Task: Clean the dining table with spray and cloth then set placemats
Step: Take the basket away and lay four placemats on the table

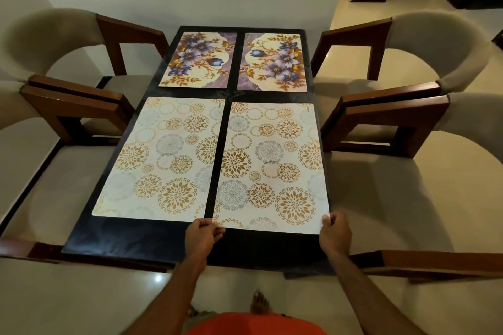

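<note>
Head view: left hand [202, 234] and right hand [334, 231] each hold a pinching grip on the near-right placemat [272, 166]. Best square it to the left placemat [163, 160], keeping the gap even, then release flat on the counter [141, 239].

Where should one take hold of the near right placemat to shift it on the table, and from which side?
Take the near right placemat by its two near corners, coming from the table's near end. It lies flat, so only its edges can be pinched, as the left hand and right hand do.
</note>
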